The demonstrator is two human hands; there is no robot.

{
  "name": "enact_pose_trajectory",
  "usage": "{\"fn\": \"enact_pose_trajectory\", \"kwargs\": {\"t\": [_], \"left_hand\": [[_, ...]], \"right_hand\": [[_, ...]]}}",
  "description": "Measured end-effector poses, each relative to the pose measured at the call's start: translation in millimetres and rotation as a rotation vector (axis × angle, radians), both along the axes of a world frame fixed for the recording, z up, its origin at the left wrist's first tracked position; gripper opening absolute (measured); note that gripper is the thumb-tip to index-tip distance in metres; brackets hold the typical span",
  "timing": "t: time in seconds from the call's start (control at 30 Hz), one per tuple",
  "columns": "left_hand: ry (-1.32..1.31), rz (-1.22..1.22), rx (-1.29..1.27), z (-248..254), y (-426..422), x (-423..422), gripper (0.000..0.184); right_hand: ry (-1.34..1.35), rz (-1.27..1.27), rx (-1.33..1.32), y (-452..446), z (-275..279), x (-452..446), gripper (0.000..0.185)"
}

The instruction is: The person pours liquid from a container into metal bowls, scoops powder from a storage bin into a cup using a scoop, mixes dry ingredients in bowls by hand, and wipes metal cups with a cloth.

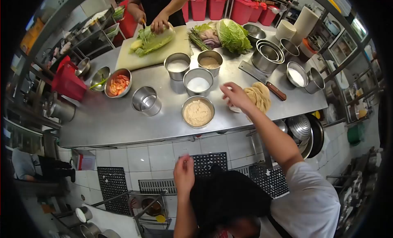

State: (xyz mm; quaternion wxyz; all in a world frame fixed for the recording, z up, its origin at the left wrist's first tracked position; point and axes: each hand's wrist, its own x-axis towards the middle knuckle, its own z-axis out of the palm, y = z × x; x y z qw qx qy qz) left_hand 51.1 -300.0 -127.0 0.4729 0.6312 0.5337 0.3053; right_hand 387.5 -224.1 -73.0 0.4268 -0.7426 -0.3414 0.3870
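My right hand (235, 96) reaches over the steel table, fingers apart and holding nothing I can see. Beside it lies a bunched tan cloth (259, 96). Left of that hand stands a steel bowl of pale, crumbly powder (198, 112), with a steel container of white powder (198, 85) behind it. My left hand (184, 172) hangs in front of the table edge, its fingers loosely bent and nothing visible in them. A cleaver (275, 90) with a wooden handle rests just past the cloth.
Across the table, another person's hands (159, 24) hold a knife and leafy cabbage on a cutting board (127, 60). Nearby are a napa cabbage (233, 35), a bowl of orange-red pieces (118, 84), an upright steel pot (146, 101) and nested steel pots (268, 57).
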Motion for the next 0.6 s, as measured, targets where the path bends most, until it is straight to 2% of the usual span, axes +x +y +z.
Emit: {"fn": "enact_pose_trajectory", "kwargs": {"t": [0.03, 0.1, 0.13, 0.23, 0.27, 0.3, 0.37, 0.4, 0.5, 0.53, 0.6], "left_hand": [[-0.029, 0.032, -0.015, 16.4, 27.7, 22.1, 0.036], [-0.061, 0.088, -0.008, 33.2, 69.5, 59.8, 0.04], [-0.062, 0.109, 0.018, 26.2, 86.0, 72.4, 0.042], [0.02, 0.095, 0.06, -16.3, 124.8, 94.9, 0.041], [0.023, 0.03, 0.012, -17.1, 131.3, 94.2, 0.04], [0.012, 0.012, 0.043, -18.3, 141.2, 96.3, 0.039], [0.018, -0.01, 0.055, -13.6, 142.7, 91.9, 0.037], [-0.082, 0.004, -0.079, -2.3, 142.5, 87.8, 0.035], [-0.133, -0.004, -0.094, 4.4, 152.2, 67.9, 0.034], [-0.121, -0.032, -0.16, 17.0, 154.8, 61.4, 0.036], [-0.166, -0.05, -0.217, 28.3, 156.8, 51.3, 0.037]], "right_hand": [[0.088, -0.006, -0.081, 26.8, 0.8, 1.5, 0.061], [-0.117, -0.093, -0.096, 58.7, -10.1, 7.4, 0.065], [-0.222, -0.148, -0.107, 70.8, -16.1, 11.8, 0.067], [0.011, -0.397, -0.034, 102.3, -17.6, 43.4, 0.062], [0.168, -0.28, -0.115, 113.8, -16.3, 56.3, 0.061], [0.34, -0.268, -0.174, 125.1, -19.7, 60.2, 0.047], [0.482, -0.272, -0.123, 140.0, -31.8, 48.3, 0.033], [0.504, -0.329, -0.088, 143.7, -37.9, 51.5, 0.024], [0.291, -0.41, 0.079, 122.1, -24.8, 57.7, 0.02], [0.277, -0.47, 0.139, 111.8, -12.3, 59.7, 0.038], [0.231, -0.443, 0.062, 97.5, -21.9, 57.5, 0.046]]}}
